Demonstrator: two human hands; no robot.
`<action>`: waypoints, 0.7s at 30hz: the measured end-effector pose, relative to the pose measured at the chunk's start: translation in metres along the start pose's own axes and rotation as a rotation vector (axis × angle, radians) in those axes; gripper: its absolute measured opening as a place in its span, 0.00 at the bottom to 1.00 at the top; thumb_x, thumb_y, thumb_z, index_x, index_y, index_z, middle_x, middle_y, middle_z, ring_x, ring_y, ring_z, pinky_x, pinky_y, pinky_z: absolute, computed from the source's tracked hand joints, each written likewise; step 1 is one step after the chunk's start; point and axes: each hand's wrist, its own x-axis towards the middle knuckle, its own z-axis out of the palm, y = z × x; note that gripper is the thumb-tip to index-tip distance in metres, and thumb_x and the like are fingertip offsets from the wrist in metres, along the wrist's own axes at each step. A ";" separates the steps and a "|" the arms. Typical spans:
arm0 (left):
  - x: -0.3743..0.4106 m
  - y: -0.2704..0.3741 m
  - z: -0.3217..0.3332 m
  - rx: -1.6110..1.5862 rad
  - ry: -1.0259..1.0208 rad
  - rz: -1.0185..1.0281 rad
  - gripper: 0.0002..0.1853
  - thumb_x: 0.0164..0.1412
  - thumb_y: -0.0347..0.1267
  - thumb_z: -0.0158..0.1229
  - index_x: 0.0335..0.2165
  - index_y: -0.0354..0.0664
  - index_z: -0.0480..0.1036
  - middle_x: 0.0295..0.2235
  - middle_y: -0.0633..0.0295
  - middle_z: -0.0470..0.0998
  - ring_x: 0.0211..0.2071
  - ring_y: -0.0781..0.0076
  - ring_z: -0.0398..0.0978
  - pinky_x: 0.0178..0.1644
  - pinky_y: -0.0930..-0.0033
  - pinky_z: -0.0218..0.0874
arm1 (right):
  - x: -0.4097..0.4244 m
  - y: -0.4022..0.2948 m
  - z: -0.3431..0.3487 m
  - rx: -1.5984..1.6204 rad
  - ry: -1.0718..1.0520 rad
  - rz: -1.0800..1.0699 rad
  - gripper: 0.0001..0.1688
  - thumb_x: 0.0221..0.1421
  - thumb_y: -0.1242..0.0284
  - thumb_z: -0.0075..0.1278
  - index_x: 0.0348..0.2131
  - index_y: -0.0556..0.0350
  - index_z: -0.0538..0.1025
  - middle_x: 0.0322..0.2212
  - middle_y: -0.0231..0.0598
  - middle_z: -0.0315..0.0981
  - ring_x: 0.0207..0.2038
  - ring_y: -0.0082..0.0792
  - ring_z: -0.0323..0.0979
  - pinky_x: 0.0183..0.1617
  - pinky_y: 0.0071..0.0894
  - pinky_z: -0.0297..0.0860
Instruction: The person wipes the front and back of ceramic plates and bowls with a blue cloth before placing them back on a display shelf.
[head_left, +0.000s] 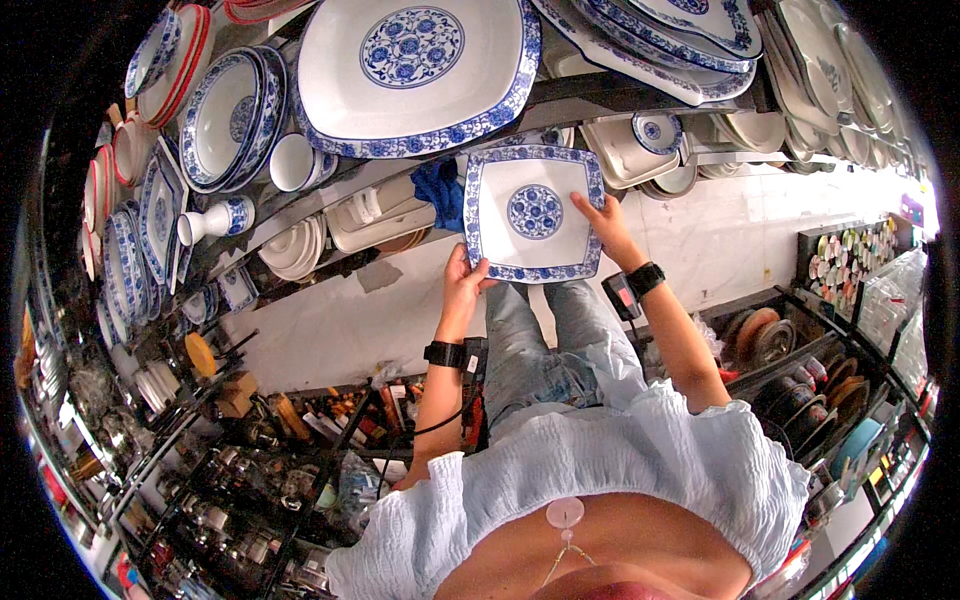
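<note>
Between my two hands is a squarish white porcelain plate (495, 217) with a blue floral rim and a round blue medallion, its face towards me. My left hand (463, 281) grips its lower left corner, thumb on the rim. My right hand (606, 225) holds the right edge, thumb over the face and the other fingers hidden beneath. A crumpled blue cloth (439, 195) lies just left of the plate, by a pale rectangular dish (390, 217). Beyond it, a large blue-rimmed platter (330, 97) rests on the upper shelf.
Blue-rimmed oval platters (675, 56) are stacked at upper right. Round blue-rimmed plates (225, 127) and a small vase (217, 221) stand at left. A lower shelf holds stacked white bowls (292, 251) and a cream tray (615, 161). Racks of wares (795, 375) flank the aisle behind me.
</note>
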 end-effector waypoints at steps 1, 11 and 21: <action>-0.004 0.002 0.000 -0.009 -0.014 -0.026 0.13 0.58 0.25 0.51 0.43 0.39 0.64 0.36 0.66 0.73 0.33 0.81 0.73 0.31 0.80 0.70 | -0.003 0.001 -0.002 -0.004 0.001 -0.001 0.17 0.54 0.67 0.54 0.38 0.64 0.74 0.31 0.33 0.75 0.30 0.22 0.72 0.32 0.23 0.69; -0.030 0.032 0.012 0.215 -0.227 -0.090 0.30 0.55 0.29 0.59 0.54 0.37 0.58 0.46 0.62 0.70 0.45 0.76 0.69 0.47 0.74 0.63 | -0.065 -0.039 -0.011 0.019 -0.036 0.086 0.19 0.53 0.65 0.56 0.40 0.61 0.73 0.32 0.33 0.74 0.32 0.21 0.71 0.34 0.24 0.70; -0.074 0.065 0.030 0.209 -0.258 0.097 0.26 0.50 0.23 0.61 0.48 0.35 0.63 0.43 0.61 0.73 0.43 0.74 0.71 0.47 0.72 0.62 | -0.115 -0.110 -0.002 -0.240 -0.167 -0.072 0.23 0.55 0.65 0.53 0.45 0.64 0.70 0.37 0.34 0.73 0.37 0.20 0.69 0.41 0.23 0.68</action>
